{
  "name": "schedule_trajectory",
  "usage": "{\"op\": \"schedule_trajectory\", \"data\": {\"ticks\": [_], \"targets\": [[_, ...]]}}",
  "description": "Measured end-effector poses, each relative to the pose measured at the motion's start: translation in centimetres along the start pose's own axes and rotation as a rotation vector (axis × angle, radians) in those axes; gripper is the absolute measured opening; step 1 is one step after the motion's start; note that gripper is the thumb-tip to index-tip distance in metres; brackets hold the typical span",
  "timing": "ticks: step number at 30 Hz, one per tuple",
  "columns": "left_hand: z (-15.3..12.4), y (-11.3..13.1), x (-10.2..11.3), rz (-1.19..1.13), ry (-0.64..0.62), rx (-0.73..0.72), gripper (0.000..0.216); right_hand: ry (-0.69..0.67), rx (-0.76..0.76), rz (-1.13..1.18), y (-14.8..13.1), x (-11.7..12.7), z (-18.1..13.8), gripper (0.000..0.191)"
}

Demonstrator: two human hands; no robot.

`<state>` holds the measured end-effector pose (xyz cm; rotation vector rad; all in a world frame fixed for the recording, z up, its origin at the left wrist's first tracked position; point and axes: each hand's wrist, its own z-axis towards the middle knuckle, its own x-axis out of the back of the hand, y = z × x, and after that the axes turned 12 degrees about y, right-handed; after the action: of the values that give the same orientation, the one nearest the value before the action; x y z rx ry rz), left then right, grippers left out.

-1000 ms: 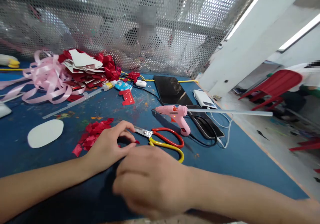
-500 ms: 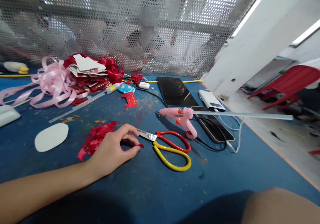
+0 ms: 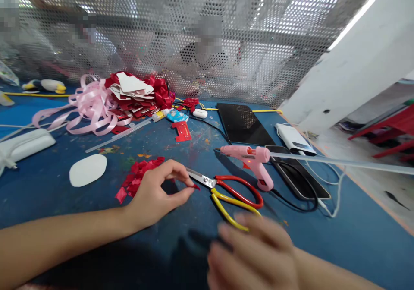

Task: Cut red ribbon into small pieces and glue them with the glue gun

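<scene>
Between thumb and forefinger, my left hand [image 3: 158, 195] pinches a small piece of red ribbon [image 3: 196, 187]. Scissors [image 3: 223, 190] with one red and one yellow handle lie just right of those fingertips, their blades partly behind my left hand. A heap of cut red ribbon pieces [image 3: 139, 175] sits behind and left of that hand. My right hand [image 3: 255, 251] is blurred by motion in front of the yellow handle, so its fingers are not clear. Beyond the scissors, a pink glue gun [image 3: 252, 158] rests on the blue table with a long clear glue stick in its back.
A white oval cutout [image 3: 88, 170] lies at left, near a white power strip [image 3: 29, 145]. Pink ribbon [image 3: 93, 108] and stacked red and white pieces [image 3: 134, 91] stand at the back. A phone [image 3: 300, 178], power bank [image 3: 293, 137] and black tablet [image 3: 244, 121] are at right.
My right hand has come up from the lower right edge toward the scissors. My left hand still pinches the red piece, now lifted slightly. The whole view has shifted, moving things rightward.
</scene>
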<state>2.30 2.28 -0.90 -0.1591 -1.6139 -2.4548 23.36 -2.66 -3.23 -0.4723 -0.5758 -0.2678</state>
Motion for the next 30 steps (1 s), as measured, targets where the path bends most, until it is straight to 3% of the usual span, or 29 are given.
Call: {"op": "schedule_trajectory", "data": {"ticks": [2,4,8,13,21,30], "targets": [[-0.2,-0.1,0.0,-0.007,0.061,-0.036,0.017,0.142,0.109,-0.048,1.4,-0.2,3.2,0.042],[-0.3,-0.1,0.1,-0.006,0.098,-0.055,0.017,0.293,-0.019,-0.110,1.9,-0.4,5.5,0.040],[-0.5,-0.2,0.3,-0.001,0.094,-0.054,0.017,0.196,-0.205,-0.134,1.5,-0.6,6.5,0.020],[-0.6,-0.4,0.4,0.028,0.071,-0.106,0.018,0.194,-0.194,-0.164,1.3,-0.7,6.0,0.010],[-0.4,-0.8,0.8,0.148,0.074,-0.524,0.013,0.144,-0.191,-0.154,1.4,-0.7,6.1,0.003],[-0.7,-0.1,1.0,0.317,0.072,-0.652,0.010,0.137,-0.147,-0.136,1.3,-0.6,6.0,0.005]]}}
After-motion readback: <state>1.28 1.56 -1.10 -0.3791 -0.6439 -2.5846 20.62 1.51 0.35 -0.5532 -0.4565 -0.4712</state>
